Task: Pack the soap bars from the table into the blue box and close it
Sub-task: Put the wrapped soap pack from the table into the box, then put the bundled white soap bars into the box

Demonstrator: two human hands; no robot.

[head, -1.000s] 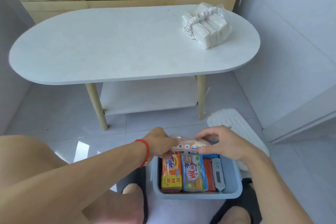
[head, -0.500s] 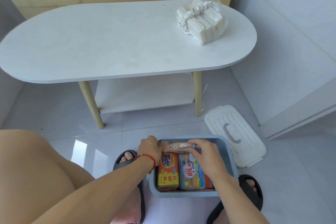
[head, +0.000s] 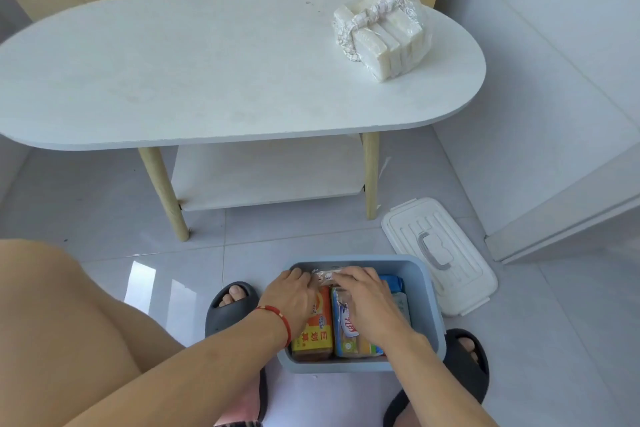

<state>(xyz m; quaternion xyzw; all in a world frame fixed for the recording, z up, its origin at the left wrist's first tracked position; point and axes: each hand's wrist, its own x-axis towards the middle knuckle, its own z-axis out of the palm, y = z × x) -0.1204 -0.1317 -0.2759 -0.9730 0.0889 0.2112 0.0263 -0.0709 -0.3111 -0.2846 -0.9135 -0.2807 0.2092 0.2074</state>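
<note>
The blue box (head: 427,291) sits open on the floor between my feet. Inside lie an orange soap pack (head: 313,334), a blue-and-white soap pack (head: 349,329) and more packs at the right. A clear-wrapped soap bar (head: 327,276) lies along the box's far wall. My left hand (head: 289,298) and my right hand (head: 363,295) both press on it, one at each end. A bundle of white soap bars (head: 381,35) wrapped in plastic rests on the white table (head: 207,80) at its right end.
The white lid (head: 440,253) with a grey handle lies on the floor right of the box. The table's wooden legs (head: 164,194) and lower shelf stand just beyond the box. A white wall and door frame rise at the right.
Both hands have lowered the clear-wrapped soap bar from above the box down into it, against the far wall.
</note>
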